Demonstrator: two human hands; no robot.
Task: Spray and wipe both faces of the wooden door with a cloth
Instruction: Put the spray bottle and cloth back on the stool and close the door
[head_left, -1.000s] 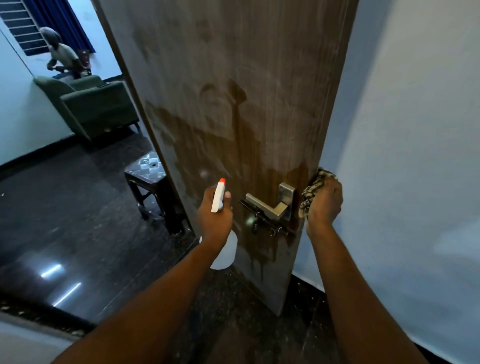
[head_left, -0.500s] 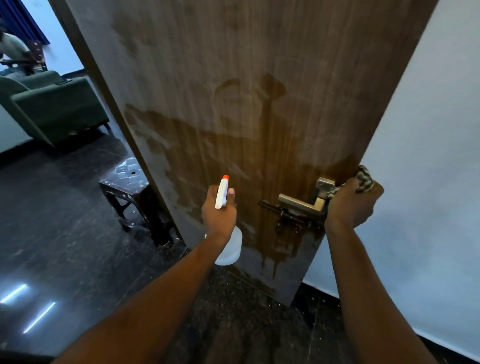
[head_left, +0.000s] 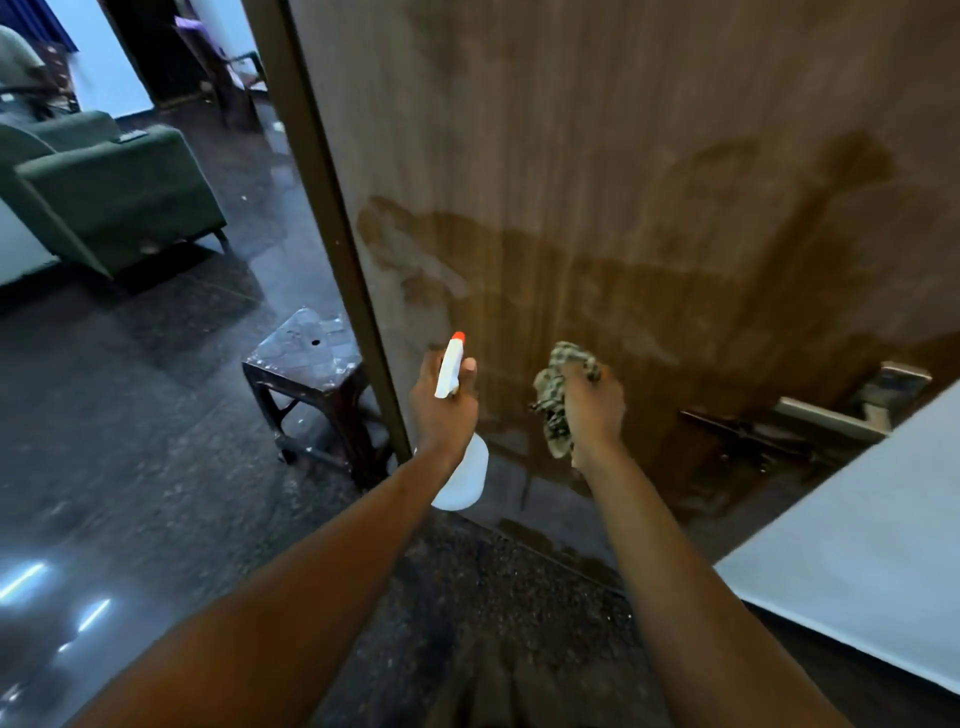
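Left hand (head_left: 441, 410) is clenching the neck of the white spray bottle (head_left: 462, 478) at center frame, grip wrapped tight, orange-tipped nozzle sticking up toward the wooden door (head_left: 623, 182). Right hand (head_left: 595, 410), just beside it, is grasping a bunched checkered cloth (head_left: 556, 410), grip fully closed on it; cannot tell if the cloth is touching the door face. Door is filling the upper right, dark wet patches showing across its middle. Metal lever handle (head_left: 831, 415) sitting at right edge. Small dark stool (head_left: 306, 358) standing left of the door edge, green armchair (head_left: 104, 197) upper left.
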